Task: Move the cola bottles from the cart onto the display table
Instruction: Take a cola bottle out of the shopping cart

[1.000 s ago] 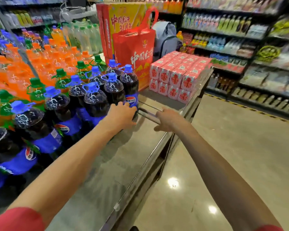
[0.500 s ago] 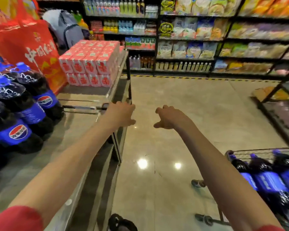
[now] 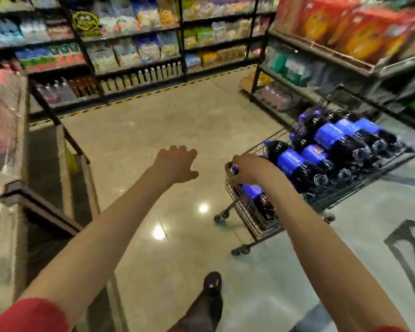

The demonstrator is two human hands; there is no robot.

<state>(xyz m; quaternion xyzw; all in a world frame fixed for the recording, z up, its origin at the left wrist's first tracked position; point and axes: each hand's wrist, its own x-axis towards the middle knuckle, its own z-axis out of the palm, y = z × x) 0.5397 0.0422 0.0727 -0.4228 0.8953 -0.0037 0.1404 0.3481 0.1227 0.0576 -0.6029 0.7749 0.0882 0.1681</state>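
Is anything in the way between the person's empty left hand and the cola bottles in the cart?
Nothing visible blocks it. The left hand hangs open over the floor, and the cola bottles lie piled in the open-topped cart. Only the cart's wire end wall fronts the nearest bottle, where the right hand reaches.

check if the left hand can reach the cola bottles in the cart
Probably yes: the left hand is open over bare floor, nothing between it and the cola bottles in the cart.
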